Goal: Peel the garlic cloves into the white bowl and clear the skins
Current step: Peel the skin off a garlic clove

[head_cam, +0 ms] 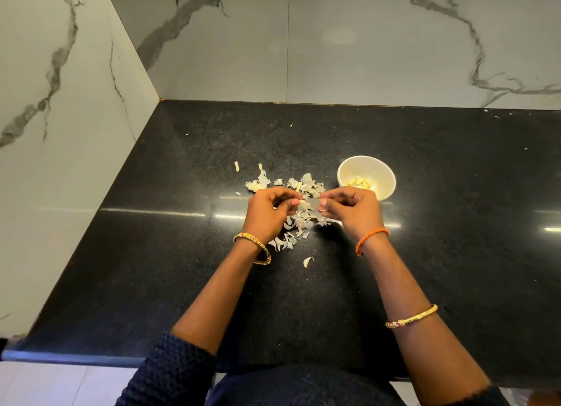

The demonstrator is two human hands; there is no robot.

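Left hand: the left hand (270, 214) is raised just above the tabletop (182, 254), fingers curled, thumb and fingertips pinching a garlic clove (303, 203) at its inner side.
Right hand: the right hand (353, 211) faces the left one, fingers curled, its fingertips pinching at a thin, pale bit of skin beside the clove; whether it also touches the clove itself cannot be told.
Hands together: close, fingertips nearly meeting, with the clove between them.
Garlic clove: small and pale, mostly hidden by the left fingers.
White bowl: the white bowl (366, 176) stands just beyond the right hand, a little to its outer side, upright on the tabletop.
Peeled cloves: a few yellowish peeled cloves (359, 182) lie in the bottom of the bowl.
Skins: the loose papery skins (299, 223) are scattered under and between both hands, with more beyond the left hand and single flakes nearer the person's body.
Wrists: a gold bangle (253, 248) on the left wrist, an orange thread bracelet (372, 240) on the right wrist, and a second gold bangle (411, 316) further up the right forearm.
Walls: marble-patterned wall tiles (334, 41) rise behind and to the left of the hands.
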